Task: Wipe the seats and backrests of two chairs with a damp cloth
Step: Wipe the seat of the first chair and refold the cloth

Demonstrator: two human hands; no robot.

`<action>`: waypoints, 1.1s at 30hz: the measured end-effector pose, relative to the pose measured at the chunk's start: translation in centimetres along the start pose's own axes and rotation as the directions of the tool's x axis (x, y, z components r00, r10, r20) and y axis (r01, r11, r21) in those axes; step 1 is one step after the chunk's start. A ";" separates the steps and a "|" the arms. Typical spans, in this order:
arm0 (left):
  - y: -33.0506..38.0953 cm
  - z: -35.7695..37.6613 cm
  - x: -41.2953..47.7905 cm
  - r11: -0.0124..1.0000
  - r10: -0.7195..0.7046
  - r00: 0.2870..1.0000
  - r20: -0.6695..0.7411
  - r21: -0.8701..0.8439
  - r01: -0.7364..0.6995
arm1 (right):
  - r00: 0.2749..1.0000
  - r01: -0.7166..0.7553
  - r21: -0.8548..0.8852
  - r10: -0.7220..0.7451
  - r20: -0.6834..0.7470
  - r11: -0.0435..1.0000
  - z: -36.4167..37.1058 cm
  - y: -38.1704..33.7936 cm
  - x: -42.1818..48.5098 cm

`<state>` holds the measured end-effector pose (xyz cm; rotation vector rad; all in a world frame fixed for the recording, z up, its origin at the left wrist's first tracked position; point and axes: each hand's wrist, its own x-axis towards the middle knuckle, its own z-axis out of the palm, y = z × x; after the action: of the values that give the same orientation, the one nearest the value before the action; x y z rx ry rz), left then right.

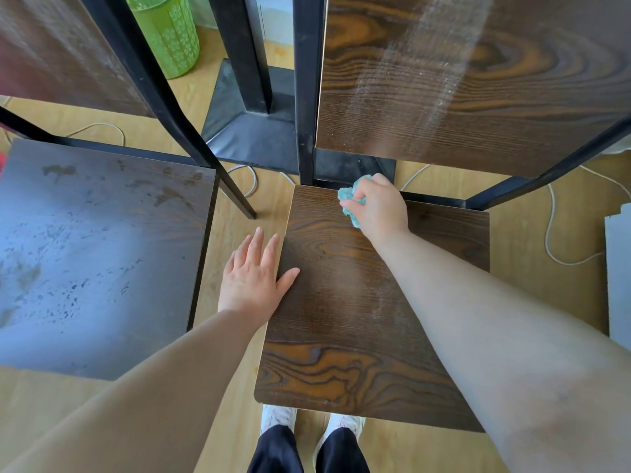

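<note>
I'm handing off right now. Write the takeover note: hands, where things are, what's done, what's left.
Right hand grips the cloth at the far left corner of the right chair's seat.
Left hand lies flat, fingers straight, on that seat's left edge.
Done: unclear; the right backrest shows pale streaks, the left chair's seat blotches and specks.
Left: finish this seat, then likely the left chair's seat and the left backrest.
</note>
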<state>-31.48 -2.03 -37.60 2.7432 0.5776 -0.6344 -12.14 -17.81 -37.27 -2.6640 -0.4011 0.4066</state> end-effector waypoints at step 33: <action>0.7 0.3 -3.2 0.997 0.075 0.995 -0.064 0.041 -0.073 | 0.842 0.519 0.045 -0.520 0.141 0.853 6.2 2.7 -24.2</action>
<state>-33.91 -3.76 -36.22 2.8157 0.4805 -0.5457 -35.80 -26.06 -38.55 -2.3870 -1.1343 0.4281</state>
